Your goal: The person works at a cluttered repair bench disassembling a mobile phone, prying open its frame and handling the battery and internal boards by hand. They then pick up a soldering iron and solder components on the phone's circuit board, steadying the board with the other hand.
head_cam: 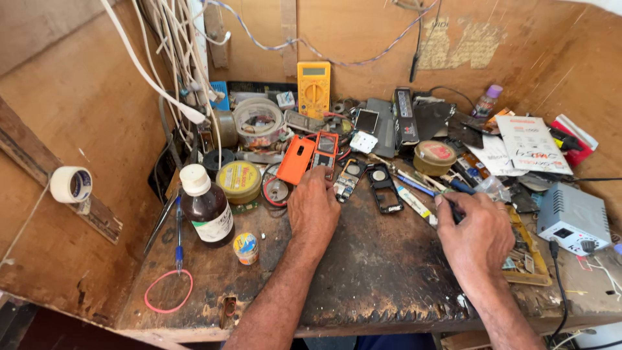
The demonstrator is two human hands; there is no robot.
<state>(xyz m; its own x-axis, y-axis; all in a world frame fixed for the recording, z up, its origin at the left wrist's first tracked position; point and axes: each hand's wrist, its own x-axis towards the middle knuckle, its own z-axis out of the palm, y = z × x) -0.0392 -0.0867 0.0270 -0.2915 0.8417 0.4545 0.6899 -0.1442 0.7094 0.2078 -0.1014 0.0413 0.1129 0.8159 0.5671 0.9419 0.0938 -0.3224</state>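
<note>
My left hand (314, 207) rests palm down on the dark worn workbench (376, 272), its fingertips touching the lower end of an opened orange phone (326, 153). An orange phone cover (295, 160) lies just left of it. My right hand (476, 233) is closed around a dark slim tool (455, 212), its tip near a blue-handled tool (414, 185). Between my hands lie a phone circuit board (348, 179) and a black phone frame (385, 188).
A brown bottle with a white cap (206, 206), round tins (239, 181), a small glue pot (245, 247) and a pink rubber band (168, 291) lie at left. A yellow multimeter (313, 88) leans on the back wall. A grey power supply (573, 218) sits at right.
</note>
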